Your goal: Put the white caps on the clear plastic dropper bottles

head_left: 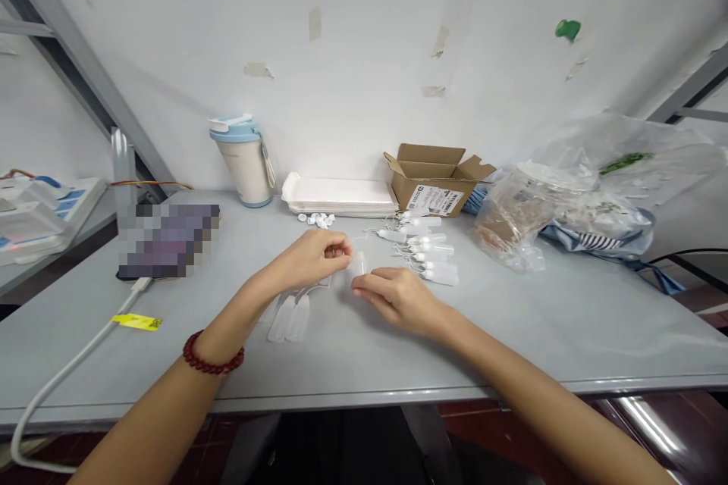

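My left hand [315, 258] is closed in a pinch just above the grey table [569, 318], fingertips pressed on something too small to make out. My right hand [395, 294] curls around a small clear plastic vial [360, 264], holding it upright right next to the left fingertips. Two clear vials [290, 318] lie flat below my left wrist. A row of several capped white vials [429, 250] lies just right of my hands. Small white caps [317, 219] are scattered behind my left hand. A red bead bracelet [211, 360] is on my left wrist.
A stack of white trays [341, 197] and an open cardboard box [435, 178] stand at the back by the wall. A blue-lidded cup [246, 161] stands back left. Plastic bags [574, 197] fill the right. A blurred phone [167, 239] with a white cable [68, 371] lies left.
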A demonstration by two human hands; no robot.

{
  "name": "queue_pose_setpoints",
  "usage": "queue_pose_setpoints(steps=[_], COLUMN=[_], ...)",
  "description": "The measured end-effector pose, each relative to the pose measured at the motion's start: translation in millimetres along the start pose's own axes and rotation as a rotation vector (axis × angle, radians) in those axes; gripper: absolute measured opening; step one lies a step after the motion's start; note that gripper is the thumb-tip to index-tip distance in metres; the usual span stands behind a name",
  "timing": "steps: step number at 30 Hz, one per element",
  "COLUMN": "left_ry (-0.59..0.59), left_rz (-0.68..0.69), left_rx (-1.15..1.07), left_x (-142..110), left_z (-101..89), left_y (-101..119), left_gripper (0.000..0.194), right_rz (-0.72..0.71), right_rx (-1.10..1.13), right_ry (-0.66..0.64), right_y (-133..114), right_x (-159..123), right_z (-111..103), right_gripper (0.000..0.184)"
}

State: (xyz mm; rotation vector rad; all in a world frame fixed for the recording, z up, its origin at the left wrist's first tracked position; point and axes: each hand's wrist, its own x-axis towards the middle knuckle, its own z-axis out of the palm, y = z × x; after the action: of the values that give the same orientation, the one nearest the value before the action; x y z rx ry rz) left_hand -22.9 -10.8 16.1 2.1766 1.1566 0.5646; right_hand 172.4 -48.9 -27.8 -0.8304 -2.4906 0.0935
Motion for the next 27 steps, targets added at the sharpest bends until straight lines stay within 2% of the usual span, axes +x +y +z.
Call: queue_pose_setpoints(steps=[4,9,15,27], left_ry=[0.06,0.105,0.026,0.021], left_rz=[0.035,-0.038,-0.017,-0.047], left_rx=[-0.1,-0.267,-0.496,-0.444], left_x=[1,4,6,4], left_z=[1.8,5.6,7.4,12.4], left_y=[1,-2,-6,-1], left_gripper=[0.015,0.016,0.017,0.024], right_rz=[-0.006,-0.011,-0.017,-0.001], right_rx=[0.019,0.046,0.059,0.085], right_ry=[0.051,0.074,0.062,0.059], right_y=[2,2,1,2], right_x=[1,1,1,1], right_z=[0,0,-1,0], right_gripper=[0.024,0.021,0.021,0.019])
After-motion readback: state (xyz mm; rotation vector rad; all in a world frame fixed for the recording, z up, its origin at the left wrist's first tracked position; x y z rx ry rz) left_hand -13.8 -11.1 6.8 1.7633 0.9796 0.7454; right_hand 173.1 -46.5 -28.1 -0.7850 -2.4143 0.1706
